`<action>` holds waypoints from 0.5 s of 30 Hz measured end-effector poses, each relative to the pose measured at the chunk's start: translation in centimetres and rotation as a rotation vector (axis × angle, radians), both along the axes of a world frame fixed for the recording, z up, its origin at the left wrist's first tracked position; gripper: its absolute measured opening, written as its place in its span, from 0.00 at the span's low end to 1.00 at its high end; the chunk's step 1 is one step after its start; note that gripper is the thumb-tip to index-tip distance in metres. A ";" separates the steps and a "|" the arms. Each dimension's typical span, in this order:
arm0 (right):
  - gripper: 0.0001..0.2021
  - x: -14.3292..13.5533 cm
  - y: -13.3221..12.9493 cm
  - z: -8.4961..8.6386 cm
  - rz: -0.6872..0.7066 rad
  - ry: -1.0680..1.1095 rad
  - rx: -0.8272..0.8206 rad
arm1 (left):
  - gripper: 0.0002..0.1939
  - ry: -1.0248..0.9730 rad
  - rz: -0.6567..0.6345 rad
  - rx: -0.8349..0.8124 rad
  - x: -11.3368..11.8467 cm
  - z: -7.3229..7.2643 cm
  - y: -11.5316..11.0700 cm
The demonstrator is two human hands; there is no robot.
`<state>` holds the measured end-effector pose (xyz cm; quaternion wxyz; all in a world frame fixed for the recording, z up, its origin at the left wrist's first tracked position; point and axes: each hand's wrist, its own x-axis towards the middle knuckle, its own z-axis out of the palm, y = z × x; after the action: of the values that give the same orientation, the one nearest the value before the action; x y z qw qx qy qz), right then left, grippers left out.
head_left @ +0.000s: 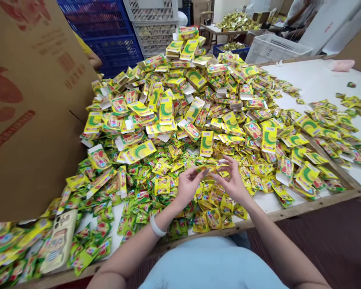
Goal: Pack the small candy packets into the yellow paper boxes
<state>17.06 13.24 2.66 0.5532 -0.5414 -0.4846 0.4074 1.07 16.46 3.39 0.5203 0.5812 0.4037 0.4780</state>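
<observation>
My left hand (188,186) is over the pile near the table's front, its thumb and fingers closed around what looks like a yellow candy packet (202,168), mostly hidden by the fingers. My right hand (233,180) hovers just to the right, thumb and fingers curved but apart, with a white wrap on one finger. Loose yellow packets (213,216) lie below both hands. Green packets (141,208) with watermelon pictures spread to the left. A small yellow box (206,143) stands just beyond my hands.
A tall heap of yellow-green boxes (165,108) covers the middle of the white table (313,82). At left stands a large cardboard carton (33,120), with a phone (59,241) lying before it. Blue crates (108,40) and a white crate (276,48) are behind. Other people's arms show (93,58).
</observation>
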 end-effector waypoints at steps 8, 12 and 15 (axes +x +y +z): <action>0.15 5.1 -1.7 -2.3 -0.021 -0.210 -0.098 | 0.26 0.852 -0.151 0.796 1.9 -0.3 10.7; 0.14 6.5 -2.7 -3.8 -0.027 -0.347 -0.067 | 0.34 1.050 -0.597 0.978 1.6 0.3 17.2; 0.14 7.0 -2.8 -4.1 -0.041 -0.303 -0.070 | 0.28 0.898 -0.702 0.881 1.7 0.6 18.3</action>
<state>24.07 10.45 -1.46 0.4626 -0.6256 -0.5368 0.3263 2.77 34.78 3.98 0.1443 0.9730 0.1378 0.1161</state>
